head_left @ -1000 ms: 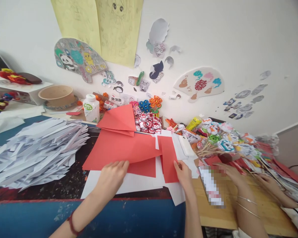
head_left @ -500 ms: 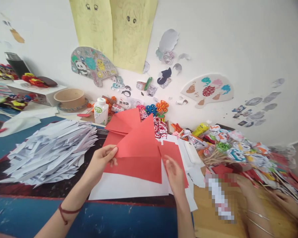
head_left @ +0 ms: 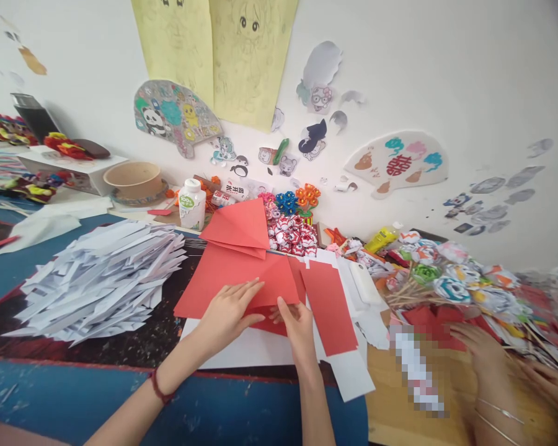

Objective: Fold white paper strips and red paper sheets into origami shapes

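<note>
Lying under flat L hand [head_left: 225, 313], red paper [head_left: 274, 279] is pinched at near edge by R hand [head_left: 299, 322], thumb on top.

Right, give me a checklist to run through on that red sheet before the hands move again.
1. Left hand steadying the red sheet: ok, it lies open across the near part.
2. Right hand on the edge: ok, the thumb rests at the near edge.
3. Folded part pressed flat: not ok, its near edge is raised.
4. Edges lined up: cannot tell, the hands cover part of them.
5. White bottle upright: ok, beyond the hands.
6. Co-worker's hand clear of this sheet: ok, it is off to the right.
</note>
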The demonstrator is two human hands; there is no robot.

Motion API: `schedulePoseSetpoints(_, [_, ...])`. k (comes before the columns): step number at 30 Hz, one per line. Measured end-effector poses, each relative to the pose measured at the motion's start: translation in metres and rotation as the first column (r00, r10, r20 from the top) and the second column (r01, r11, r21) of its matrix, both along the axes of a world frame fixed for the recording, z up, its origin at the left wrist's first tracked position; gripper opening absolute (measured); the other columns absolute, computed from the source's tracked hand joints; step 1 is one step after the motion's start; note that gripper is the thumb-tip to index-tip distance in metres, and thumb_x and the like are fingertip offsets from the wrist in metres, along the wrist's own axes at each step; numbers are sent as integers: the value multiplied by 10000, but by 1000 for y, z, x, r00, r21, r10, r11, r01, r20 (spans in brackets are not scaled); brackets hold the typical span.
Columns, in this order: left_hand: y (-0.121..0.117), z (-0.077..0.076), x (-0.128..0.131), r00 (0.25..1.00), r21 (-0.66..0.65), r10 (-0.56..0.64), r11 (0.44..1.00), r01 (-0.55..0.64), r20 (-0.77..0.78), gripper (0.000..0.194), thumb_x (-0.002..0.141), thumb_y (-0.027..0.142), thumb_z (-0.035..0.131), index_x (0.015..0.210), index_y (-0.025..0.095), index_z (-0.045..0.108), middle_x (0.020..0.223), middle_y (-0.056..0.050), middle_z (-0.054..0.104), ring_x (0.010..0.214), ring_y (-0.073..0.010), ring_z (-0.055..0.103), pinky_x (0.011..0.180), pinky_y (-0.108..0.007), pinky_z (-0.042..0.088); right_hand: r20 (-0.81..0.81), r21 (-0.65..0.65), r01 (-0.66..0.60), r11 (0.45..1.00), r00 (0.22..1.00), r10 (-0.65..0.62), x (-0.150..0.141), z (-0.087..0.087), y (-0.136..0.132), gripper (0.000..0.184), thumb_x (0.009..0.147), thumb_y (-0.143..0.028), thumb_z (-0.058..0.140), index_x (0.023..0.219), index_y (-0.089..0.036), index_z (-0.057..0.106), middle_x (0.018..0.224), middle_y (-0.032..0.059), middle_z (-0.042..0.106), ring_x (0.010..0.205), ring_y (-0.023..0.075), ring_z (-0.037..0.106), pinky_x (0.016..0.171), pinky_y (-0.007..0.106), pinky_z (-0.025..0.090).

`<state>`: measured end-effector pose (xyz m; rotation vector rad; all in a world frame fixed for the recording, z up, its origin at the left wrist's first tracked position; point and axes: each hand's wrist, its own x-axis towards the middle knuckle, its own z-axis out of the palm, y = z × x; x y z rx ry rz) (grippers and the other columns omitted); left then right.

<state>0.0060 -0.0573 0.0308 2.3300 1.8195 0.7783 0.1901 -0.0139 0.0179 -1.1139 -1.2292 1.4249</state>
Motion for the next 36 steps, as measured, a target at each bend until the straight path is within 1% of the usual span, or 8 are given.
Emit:
schedulePoseSetpoints(9, [21, 2, -12, 993, -138, 16, 990, 0, 115, 474, 935, 476, 549, 1348, 243, 539, 1268, -71, 668, 1067, -242, 681, 861, -304, 523, -5, 23, -114, 993, 993, 114, 7, -5, 4, 471, 758, -470, 770, 1072, -143, 644, 901, 110, 731, 730, 223, 702, 687, 339, 574])
schedulePoseSetpoints(16, [21, 3, -10, 999, -10, 27, 1000, -28, -34, 301, 1007, 262, 391, 998, 193, 685, 851, -50, 754, 772, -177, 720, 614, -206, 460, 67, -66, 1, 998, 998, 3, -4, -17, 9, 430, 766, -568, 707, 821, -146, 643, 629, 69, 688, 520, 213, 659, 536, 322, 551])
schedulePoseSetpoints(19, [18, 15, -14, 986, 134, 117, 982, -132, 117, 259, 984, 278, 433, 1001, 189, 675, 841, -40, 749, 738, -145, 706, 641, -194, 465, 102, -38, 90, 995, 991, -86, 5, -13, 5, 413, 773, -554, 706, 732, -149, 636, 552, 49, 653, 468, 181, 616, 486, 283, 510])
schedulePoseSetpoints(21, [19, 26, -23, 910, 181, 240, 932, -313, 340, 223, 946, 319, 499, 983, 190, 678, 841, -27, 749, 720, -131, 697, 665, -192, 483, 87, -17, 151, 988, 985, -149, 14, -8, 1, 394, 771, -532, 722, 723, -148, 645, 553, 41, 647, 458, 162, 595, 459, 261, 478])
schedulePoseSetpoints(24, [28, 37, -43, 664, 58, 355, 855, -515, 658, 252, 866, 400, 586, 926, 172, 677, 793, -26, 739, 693, -140, 686, 612, -190, 497, 32, 11, 197, 980, 980, -197, 23, 4, 6, 365, 765, -503, 742, 729, -150, 656, 579, 33, 648, 476, 149, 589, 438, 241, 440])
schedulePoseSetpoints(27, [46, 38, -64, 534, -76, 398, 847, -526, 746, 304, 822, 435, 586, 885, 147, 663, 687, -22, 703, 552, -133, 629, 494, -193, 458, -17, 61, 162, 985, 987, -162, 17, 18, 32, 362, 749, -485, 758, 680, -150, 638, 557, 24, 626, 461, 134, 562, 412, 228, 391])
schedulePoseSetpoints(32, [86, 43, -93, 591, -63, 577, 744, -665, 564, 313, 855, 399, 496, 905, 151, 682, 685, -29, 701, 568, -157, 647, 609, -254, 506, -32, 83, 123, 989, 992, -121, -24, 37, 111, 348, 685, -421, 774, 568, -163, 570, 487, 4, 595, 374, 86, 472, 358, 207, 304])
schedulePoseSetpoints(36, [125, 59, -110, 599, 1, 655, 674, -738, 461, 284, 851, 283, 477, 964, 116, 676, 858, -111, 722, 857, -266, 684, 852, -388, 492, -2, 57, 87, 995, 996, -87, -71, 39, 165, 281, 720, -311, 726, 555, -181, 539, 488, 12, 620, 377, 96, 509, 366, 202, 354])
